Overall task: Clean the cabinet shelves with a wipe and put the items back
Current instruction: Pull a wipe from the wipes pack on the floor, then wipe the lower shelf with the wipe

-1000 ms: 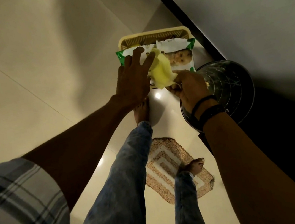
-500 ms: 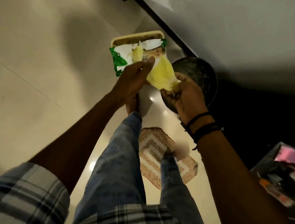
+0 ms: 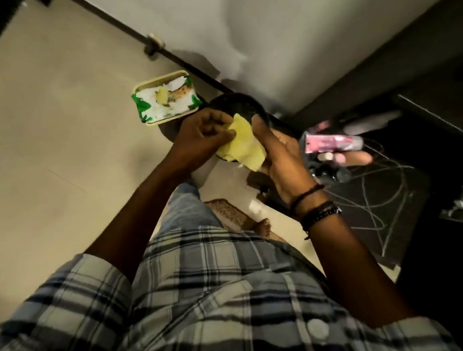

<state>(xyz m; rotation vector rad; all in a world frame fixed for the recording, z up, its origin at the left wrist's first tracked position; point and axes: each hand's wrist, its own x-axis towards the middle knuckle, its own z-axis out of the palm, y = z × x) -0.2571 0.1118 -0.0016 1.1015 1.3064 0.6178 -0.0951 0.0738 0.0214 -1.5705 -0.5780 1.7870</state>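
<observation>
Your left hand (image 3: 205,140) and right hand (image 3: 277,152) both pinch the yellow wipe (image 3: 242,142) — it hangs stretched between them at chest height. Beyond your left hand, the green-and-white wipe pack (image 3: 166,101) sits in a cream basket (image 3: 154,82) on the floor — apart from both hands.

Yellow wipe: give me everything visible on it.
The yellow wipe is a pale yellow, soft, thin sheet, partly folded and creased, held up in the air between both hands above the floor. The left hand pinches its left edge; the right hand supports its right side and lower corner. It looks clean, though blur hides any texture. It touches nothing but the hands.
</observation>
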